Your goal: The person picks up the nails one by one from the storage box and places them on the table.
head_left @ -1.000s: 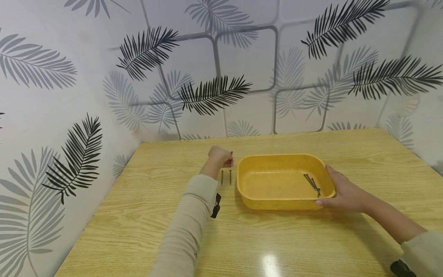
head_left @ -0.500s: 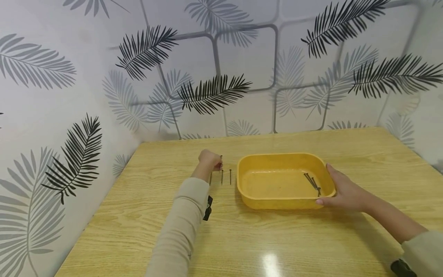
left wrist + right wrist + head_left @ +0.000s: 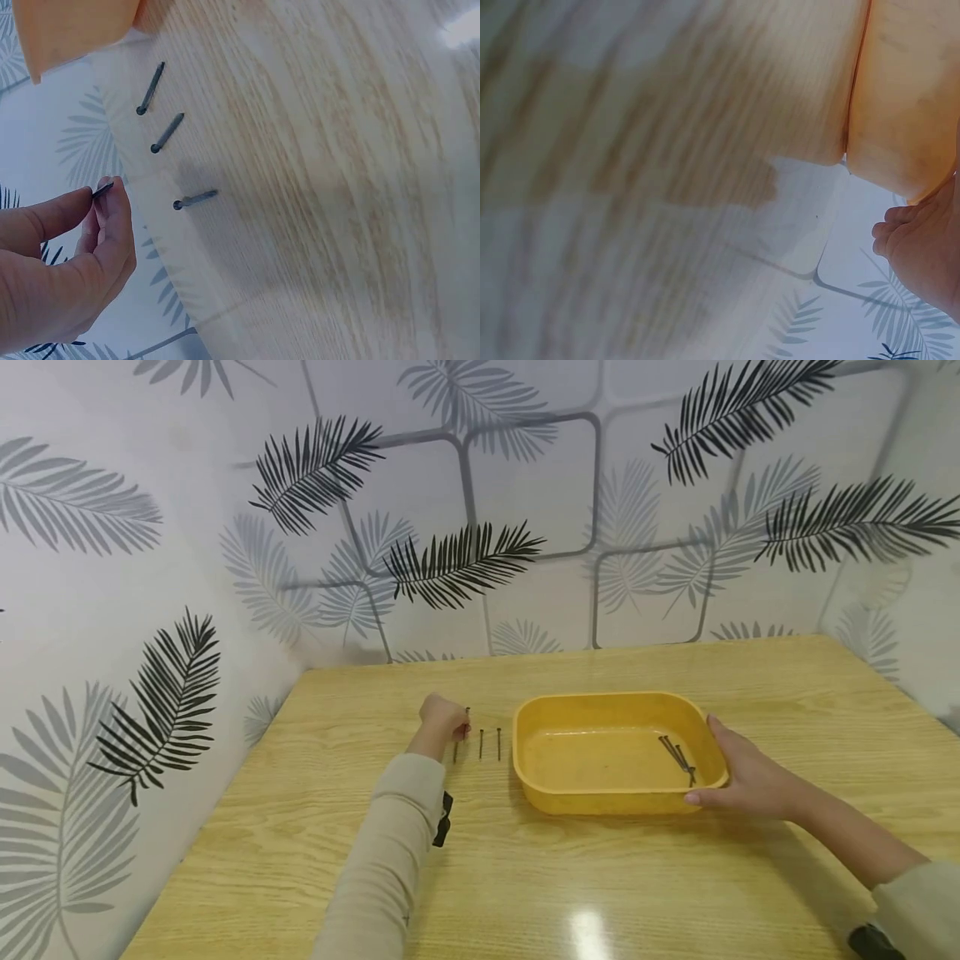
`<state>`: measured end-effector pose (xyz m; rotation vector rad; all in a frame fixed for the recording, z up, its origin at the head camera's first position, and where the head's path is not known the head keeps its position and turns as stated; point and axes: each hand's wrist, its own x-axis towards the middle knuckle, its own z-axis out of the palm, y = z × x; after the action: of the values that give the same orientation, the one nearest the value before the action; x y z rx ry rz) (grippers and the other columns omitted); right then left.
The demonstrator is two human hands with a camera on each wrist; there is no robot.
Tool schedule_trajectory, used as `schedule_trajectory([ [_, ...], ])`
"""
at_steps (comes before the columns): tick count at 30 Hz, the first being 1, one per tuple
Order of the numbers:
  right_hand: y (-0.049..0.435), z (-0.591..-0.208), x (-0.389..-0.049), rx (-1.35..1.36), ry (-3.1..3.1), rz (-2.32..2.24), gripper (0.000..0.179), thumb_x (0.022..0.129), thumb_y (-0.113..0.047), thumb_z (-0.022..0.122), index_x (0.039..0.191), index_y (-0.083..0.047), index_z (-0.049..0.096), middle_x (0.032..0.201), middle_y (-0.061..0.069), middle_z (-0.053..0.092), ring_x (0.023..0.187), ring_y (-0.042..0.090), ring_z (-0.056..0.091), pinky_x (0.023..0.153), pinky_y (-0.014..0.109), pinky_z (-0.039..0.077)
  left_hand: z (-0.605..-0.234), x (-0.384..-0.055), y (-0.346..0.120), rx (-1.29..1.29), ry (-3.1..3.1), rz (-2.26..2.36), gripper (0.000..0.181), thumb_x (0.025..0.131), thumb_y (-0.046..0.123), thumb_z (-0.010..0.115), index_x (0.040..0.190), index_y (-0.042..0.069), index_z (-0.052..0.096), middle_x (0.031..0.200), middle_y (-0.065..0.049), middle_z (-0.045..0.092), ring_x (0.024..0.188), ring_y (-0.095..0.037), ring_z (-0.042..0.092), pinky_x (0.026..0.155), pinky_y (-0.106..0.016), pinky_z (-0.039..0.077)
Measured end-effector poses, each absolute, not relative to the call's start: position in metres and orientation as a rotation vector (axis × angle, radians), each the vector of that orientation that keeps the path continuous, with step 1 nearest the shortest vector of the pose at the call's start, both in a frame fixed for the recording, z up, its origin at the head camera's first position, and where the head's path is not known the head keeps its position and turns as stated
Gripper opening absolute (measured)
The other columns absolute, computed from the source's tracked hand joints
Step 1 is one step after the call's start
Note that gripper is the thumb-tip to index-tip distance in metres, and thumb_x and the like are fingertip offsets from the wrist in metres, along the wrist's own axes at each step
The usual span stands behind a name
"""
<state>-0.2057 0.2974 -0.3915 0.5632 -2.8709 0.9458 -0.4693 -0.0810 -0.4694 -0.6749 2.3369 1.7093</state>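
My left hand [image 3: 447,718] pinches a dark screw [image 3: 103,190] between thumb and fingertips, held above the table. Beneath and beside it, three more screws lie in a row on the wood: a left one [image 3: 455,752], a middle one [image 3: 482,744] and a right one [image 3: 498,744]. To their right stands a yellow plastic tray [image 3: 607,802]. Several loose screws [image 3: 675,756] lie at the right end of its floor. My right hand [image 3: 746,777] holds the tray's right front corner, thumb on the front rim; in the right wrist view its fingers reach along the tray's outer wall.
The wood-grain table [image 3: 300,827] meets a leaf-patterned wall [image 3: 540,602] at its back and left edges. A black strap [image 3: 443,818] shows at the left sleeve's cuff.
My left hand has moved left and slightly nearer with the screw. The leftmost screw of the row, earlier hidden behind the hand and sleeve, is now visible. The right hand and tray have stayed put.
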Motion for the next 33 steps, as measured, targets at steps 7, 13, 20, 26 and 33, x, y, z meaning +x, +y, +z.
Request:
schedule_trajectory([
  [7, 0.298, -0.392, -0.205, 0.575, -2.853, 0.958, 0.115, 0.071, -0.031, 0.078, 0.144, 0.012, 0.0, 0.144, 0.04, 0.015, 0.129, 0.056, 0.021, 0.104, 0.066, 0.023, -0.476, -0.468, -0.098, -0.661, 2.402, 1.666, 0.071, 0.073, -0.015, 0.063, 0.137, -0.01, 0.031, 0.086, -0.028, 0.063, 0.051, -0.027, 0.063, 0.047, -0.035, 0.055],
  [13, 0.297, -0.394, -0.204, 0.605, -2.827, 0.958, 0.11, 0.072, -0.029, 0.077, 0.146, 0.006, 0.003, 0.146, 0.035, 0.02, 0.13, 0.052, 0.026, 0.113, 0.036, 0.021, -0.481, -0.466, -0.111, -0.643, 2.548, 1.457, 0.059, 0.073, -0.006, 0.068, 0.127, -0.014, 0.043, 0.101, -0.027, 0.063, 0.057, -0.022, 0.063, 0.051, -0.034, 0.056],
  [20, 0.297, -0.391, -0.204, 0.577, -2.855, 0.977, 0.113, 0.072, -0.03, 0.077, 0.144, 0.01, 0.0, 0.145, 0.039, 0.014, 0.13, 0.057, 0.02, 0.1, 0.07, 0.023, -0.506, -0.48, -0.121, -0.677, 2.698, 1.409, 0.039, 0.064, -0.011, 0.064, 0.103, -0.012, 0.057, 0.078, -0.021, 0.062, 0.049, -0.023, 0.056, 0.039, -0.033, 0.05],
  [26, 0.296, -0.39, -0.205, 0.569, -2.86, 0.971, 0.114, 0.072, -0.031, 0.077, 0.144, 0.011, -0.001, 0.145, 0.039, 0.014, 0.13, 0.057, 0.02, 0.101, 0.07, 0.023, -0.567, -0.536, -0.146, -0.692, 2.848, 1.189, 0.029, 0.055, -0.005, 0.068, 0.083, -0.005, 0.061, 0.07, -0.016, 0.062, 0.049, -0.023, 0.057, 0.035, -0.031, 0.047],
  [33, 0.296, -0.39, -0.205, 0.564, -2.859, 0.953, 0.115, 0.07, -0.031, 0.078, 0.143, 0.012, 0.001, 0.144, 0.04, 0.016, 0.129, 0.057, 0.022, 0.099, 0.07, 0.024, -0.542, -0.506, -0.145, -0.596, 2.934, 1.159, 0.026, 0.065, -0.002, 0.062, 0.091, -0.004, 0.061, 0.086, -0.02, 0.061, 0.067, -0.025, 0.052, 0.048, -0.031, 0.048],
])
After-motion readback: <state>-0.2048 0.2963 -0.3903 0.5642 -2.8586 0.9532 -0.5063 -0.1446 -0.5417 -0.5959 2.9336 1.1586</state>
